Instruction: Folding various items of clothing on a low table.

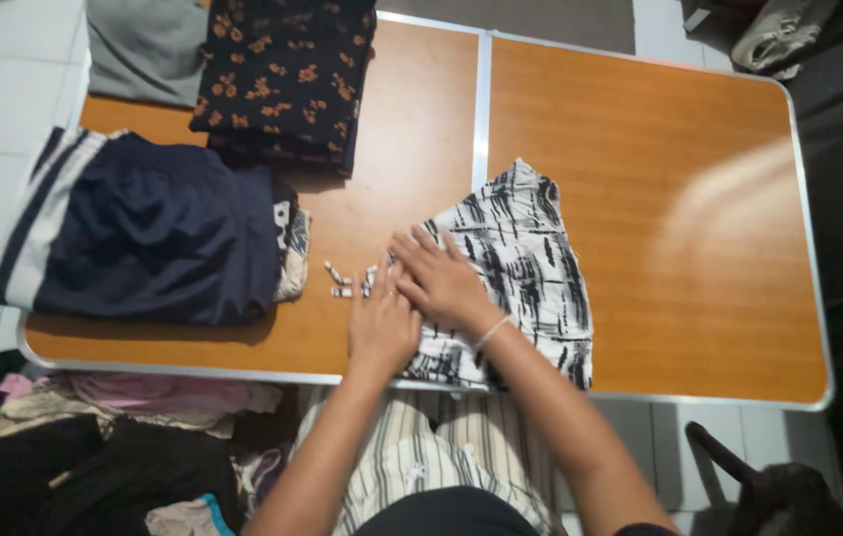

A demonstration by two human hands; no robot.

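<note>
Item: white garment (525, 268) with black brushstroke-like markings, lying flat on the wooden table (659, 179), near the front edge and just right of the metal seam that runs across the tabletop. Its outline is irregular: narrow at the far end, wider toward the person, with its lower edge reaching the table's rim. Short drawstring ends (340, 281) (white with dark tips) trail from its left side onto the bare wood.

Hands: right hand (444, 281) lies flat on the garment's left part, fingers spread and extended, palm down, gripping nothing. Left hand (382, 323) rests palm down at the garment's left edge, fingers straight and pointing away from the person, tips near the drawstring ends; it clasps nothing. The two hands touch or overlap slightly at the thumb side.

Also on the table: navy garment with white stripes (143, 233), folded, at the left; dark floral-print garment (282, 74) beyond it; grey cloth (143, 45) at the far left corner, cut off by the frame.

Obscured: the garment's kind (shorts or top) cannot be made out, and the hands and right forearm cover its lower left. A small patterned piece under the navy stack is mostly hidden.
</note>
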